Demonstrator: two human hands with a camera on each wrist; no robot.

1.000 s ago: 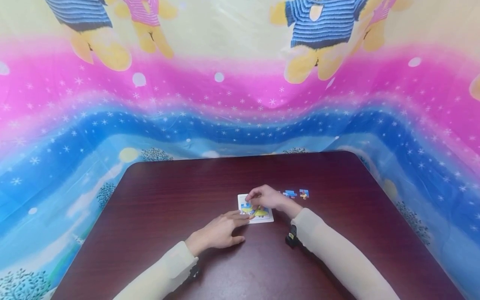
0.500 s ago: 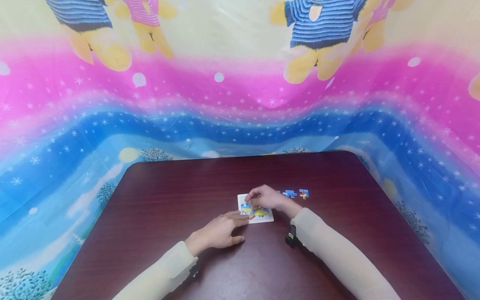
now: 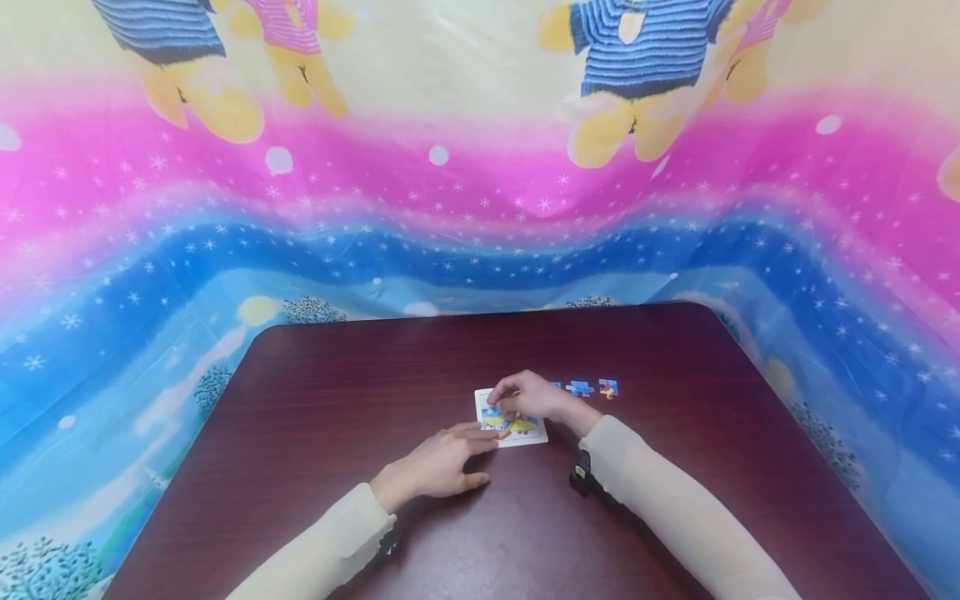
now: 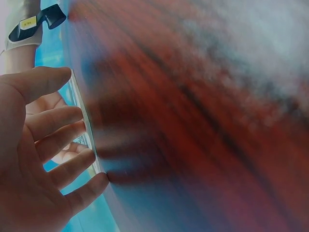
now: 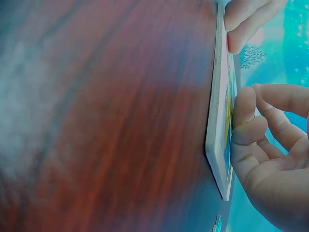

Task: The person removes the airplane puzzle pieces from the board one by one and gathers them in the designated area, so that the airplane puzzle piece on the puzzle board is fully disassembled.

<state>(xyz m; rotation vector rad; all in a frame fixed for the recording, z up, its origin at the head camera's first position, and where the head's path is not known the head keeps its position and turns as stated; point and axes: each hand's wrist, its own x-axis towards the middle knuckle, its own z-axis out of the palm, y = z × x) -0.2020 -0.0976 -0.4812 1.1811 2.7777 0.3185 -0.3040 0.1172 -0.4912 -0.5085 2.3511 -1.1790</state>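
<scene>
A small white-bordered jigsaw board with a yellow and blue picture lies flat on the table. My left hand rests at its near left corner, fingers extended with the tips on the board; the left wrist view shows them spread along its edge. Over the board's upper part, my right hand has its thumb and fingers curled together, close down on the picture. It pinches a light blue puzzle piece, mostly hidden under the fingertips. In the right wrist view the board is seen edge-on beside the right fingers.
Right of the board lie loose puzzle pieces: a blue one, a blue one with red and yellow, and another partly behind the right hand. The dark red wooden table ends at a patterned curtain.
The right hand has shifted very slightly left over the board, baring a little more of the piece behind it. The left hand and the board have stayed in place.
</scene>
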